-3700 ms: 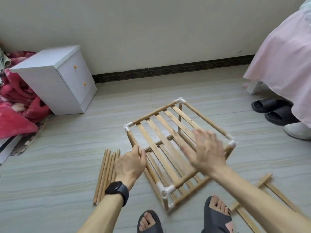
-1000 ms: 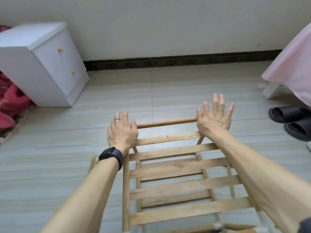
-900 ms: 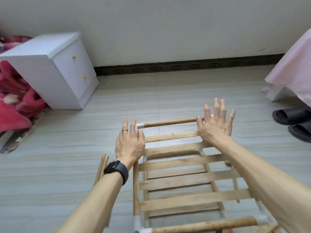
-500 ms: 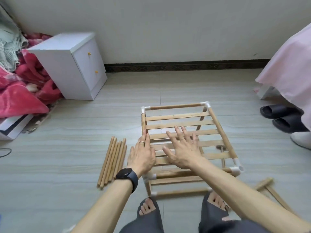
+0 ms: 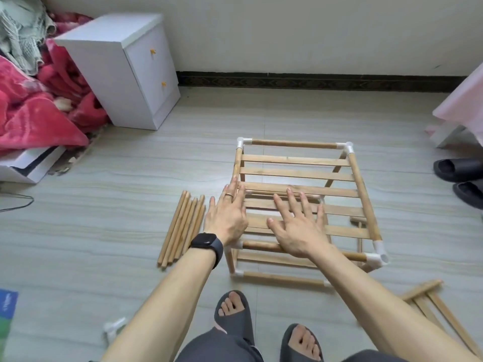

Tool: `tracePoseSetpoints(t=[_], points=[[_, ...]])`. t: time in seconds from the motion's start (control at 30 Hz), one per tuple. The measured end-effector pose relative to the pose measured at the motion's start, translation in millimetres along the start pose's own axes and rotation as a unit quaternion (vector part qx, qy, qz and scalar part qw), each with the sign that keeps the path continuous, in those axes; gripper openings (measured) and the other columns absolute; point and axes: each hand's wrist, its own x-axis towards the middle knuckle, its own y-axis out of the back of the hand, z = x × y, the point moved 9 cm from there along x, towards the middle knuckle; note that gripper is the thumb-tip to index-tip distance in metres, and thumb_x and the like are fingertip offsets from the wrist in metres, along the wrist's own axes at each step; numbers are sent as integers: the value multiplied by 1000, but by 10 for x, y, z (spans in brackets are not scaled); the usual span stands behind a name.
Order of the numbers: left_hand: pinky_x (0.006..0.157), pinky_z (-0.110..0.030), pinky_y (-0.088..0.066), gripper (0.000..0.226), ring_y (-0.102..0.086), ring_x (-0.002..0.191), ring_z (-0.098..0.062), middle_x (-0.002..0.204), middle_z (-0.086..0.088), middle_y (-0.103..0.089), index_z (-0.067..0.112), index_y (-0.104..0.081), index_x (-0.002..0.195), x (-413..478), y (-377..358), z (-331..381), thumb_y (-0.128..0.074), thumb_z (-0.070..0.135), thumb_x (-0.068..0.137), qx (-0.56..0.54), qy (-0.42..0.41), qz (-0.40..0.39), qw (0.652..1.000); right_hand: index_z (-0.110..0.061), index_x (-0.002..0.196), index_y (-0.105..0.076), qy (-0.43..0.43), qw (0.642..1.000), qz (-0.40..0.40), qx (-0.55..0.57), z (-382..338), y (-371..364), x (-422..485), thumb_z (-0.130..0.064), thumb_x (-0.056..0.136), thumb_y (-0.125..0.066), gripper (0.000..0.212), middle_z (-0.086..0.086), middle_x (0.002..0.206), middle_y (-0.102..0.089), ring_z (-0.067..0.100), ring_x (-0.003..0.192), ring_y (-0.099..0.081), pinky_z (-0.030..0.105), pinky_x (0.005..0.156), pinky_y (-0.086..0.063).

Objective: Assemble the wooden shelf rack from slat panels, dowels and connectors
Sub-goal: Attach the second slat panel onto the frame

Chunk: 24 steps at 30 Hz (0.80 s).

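Both hands lie flat, fingers spread, on the shelf rack [image 5: 300, 176]: left hand [image 5: 227, 218] at its left edge, right hand [image 5: 298, 226] mid-panel. Loose dowels [image 5: 183, 226] lie on the floor [image 5: 104, 231] just beside the left hand.

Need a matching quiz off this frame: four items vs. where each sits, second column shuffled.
1. loose dowels
2. white cabinet
3. black slippers
4. spare slat panel

A. far left, at the back
B. floor, right edge of view
C. floor, just left of the rack
D. floor, bottom right

Pairs: 1-C, 2-A, 3-B, 4-D
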Motion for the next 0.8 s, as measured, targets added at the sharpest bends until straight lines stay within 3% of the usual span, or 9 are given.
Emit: tracePoseSetpoints(t=[0.23, 0.3, 0.37, 0.4, 0.53, 0.6, 0.67, 0.73, 0.8], points=[[123, -49, 4, 62, -3, 156, -17, 166, 12, 21, 32, -3, 162, -76, 35, 26, -31, 34, 106, -41, 5, 4, 999, -49, 158, 7, -4, 1000, -13, -9, -8, 28, -41, -74, 94, -11, 71, -11, 163, 29, 19, 151, 30, 61, 118, 18], [125, -52, -10, 62, -21, 152, -23, 170, 7, 3, 36, -6, 161, -139, 74, 8, -35, 36, 106, -100, 12, 27, 995, -49, 159, 1, -10, 1000, -1, -7, -23, 95, -69, -74, 95, -15, 71, -10, 166, 24, 20, 153, 25, 61, 120, 13], [112, -51, -36, 60, -46, 134, -30, 162, -7, -29, 36, -12, 159, -236, 117, -81, -38, 37, 105, -172, 37, 65, 982, -47, 159, -5, -14, 1000, 14, -8, -44, 152, -119, -73, 95, -19, 70, -8, 168, 18, 21, 155, 19, 60, 122, 8], [109, -47, -39, 59, -49, 129, -30, 156, -10, -37, 32, -16, 158, -294, 114, -163, -38, 40, 105, -208, 58, 73, 974, -46, 159, -7, -13, 1000, 17, -12, -64, 162, -154, -73, 96, -21, 70, -7, 169, 15, 22, 156, 15, 60, 122, 6], [114, -41, -32, 58, -39, 142, -25, 154, -8, -41, 24, -38, 152, -516, 21, -577, -36, 54, 102, -314, 96, 66, 942, -44, 156, -24, -13, 999, 11, -32, -168, 221, -252, -74, 92, -28, 71, -3, 171, -3, 32, 153, -9, 62, 122, -10], [111, -42, -37, 52, -45, 136, -27, 148, -9, -48, 26, -41, 150, -591, -58, -943, -35, 51, 104, -271, 134, 61, 951, -43, 147, -42, -2, 998, 51, -49, -302, 363, -248, -73, 90, -31, 65, -1, 169, -15, 32, 151, -11, 60, 120, -15], [108, -44, -39, 55, -45, 134, -33, 147, -14, -47, 21, -36, 151, -691, -238, -1401, -37, 50, 103, -183, 224, 12, 957, -40, 140, -49, 27, 993, 111, -43, -535, 522, -183, -72, 89, -32, 62, 1, 166, -23, 31, 151, -10, 58, 120, -17], [105, -46, -40, 56, -43, 133, -36, 145, -17, -45, 16, -37, 147, -791, -432, -1763, -39, 48, 102, -101, 285, -55, 951, -37, 142, -46, 60, 990, 125, -13, -823, 586, -5, -73, 87, -28, 68, 1, 166, -23, 30, 152, -7, 56, 121, -16], [101, -45, -41, 51, -43, 131, -35, 142, -16, -47, 14, -41, 142, -807, -590, -1960, -43, 43, 100, -49, 294, -96, 950, -42, 148, -37, 88, 990, 108, -13, -1078, 549, 256, -75, 88, -26, 69, 0, 169, -16, 29, 155, 0, 57, 122, -9]])
